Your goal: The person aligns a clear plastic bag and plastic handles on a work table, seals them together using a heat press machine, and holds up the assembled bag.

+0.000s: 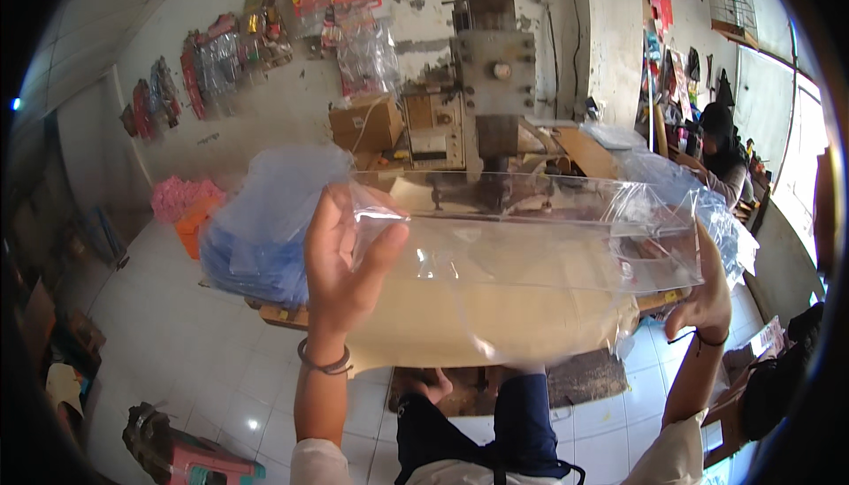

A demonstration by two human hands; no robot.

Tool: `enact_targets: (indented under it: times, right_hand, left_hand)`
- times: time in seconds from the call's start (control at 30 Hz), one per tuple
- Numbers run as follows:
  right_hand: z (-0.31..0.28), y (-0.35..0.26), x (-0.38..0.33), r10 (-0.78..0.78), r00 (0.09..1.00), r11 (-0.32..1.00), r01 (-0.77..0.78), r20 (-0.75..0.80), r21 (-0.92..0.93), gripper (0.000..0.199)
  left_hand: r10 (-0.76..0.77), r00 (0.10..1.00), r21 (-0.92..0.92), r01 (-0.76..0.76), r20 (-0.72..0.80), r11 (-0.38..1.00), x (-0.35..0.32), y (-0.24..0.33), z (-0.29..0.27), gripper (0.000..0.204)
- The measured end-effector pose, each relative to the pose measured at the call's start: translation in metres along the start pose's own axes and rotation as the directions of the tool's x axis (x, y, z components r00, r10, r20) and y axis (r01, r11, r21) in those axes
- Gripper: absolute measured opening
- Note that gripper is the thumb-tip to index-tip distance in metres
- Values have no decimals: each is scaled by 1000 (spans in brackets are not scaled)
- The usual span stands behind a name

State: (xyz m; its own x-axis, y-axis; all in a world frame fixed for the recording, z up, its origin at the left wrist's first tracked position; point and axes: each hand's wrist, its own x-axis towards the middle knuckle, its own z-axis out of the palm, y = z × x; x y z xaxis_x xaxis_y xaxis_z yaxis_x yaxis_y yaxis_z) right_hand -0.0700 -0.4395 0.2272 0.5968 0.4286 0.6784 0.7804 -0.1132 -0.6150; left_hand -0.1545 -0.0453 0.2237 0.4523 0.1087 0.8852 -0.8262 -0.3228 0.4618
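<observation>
A clear, glossy plastic sheet (522, 251) is stretched between my hands above the worktable. My left hand (345, 251) is closed on its left end, the thumb in front and fingers behind. At the opposite end my right hand (706, 286) grips the right edge, its fingers partly hidden behind the plastic. Below lies a beige sheet (495, 321) covering the near part of the table and hanging toward my lap. Just behind the plastic stands a tall metal press machine (498, 65); its lower part shows through the sheet.
A stack of bluish plastic sheets (256, 251) sits left of the table, and more clear plastic (685, 189) lies at the right. Behind are a cardboard box (365, 124) and a control box (435, 127). A pink stool (212, 460) stands lower left. Another person (723, 153) sits far right.
</observation>
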Motion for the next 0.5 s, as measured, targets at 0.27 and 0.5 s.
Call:
enact_targets:
  times: [0.27,0.5]
  right_hand:
    - [19,-11,44,62,975,992,-37,-214,118,53]
    - [48,75,69,337,915,912,-376,224,166,51]
  left_hand:
    - [50,999,-284,-45,11,958,29,13,-3,89]
    - [-516,767,-111,593,381,798,-5,-82,-28,45]
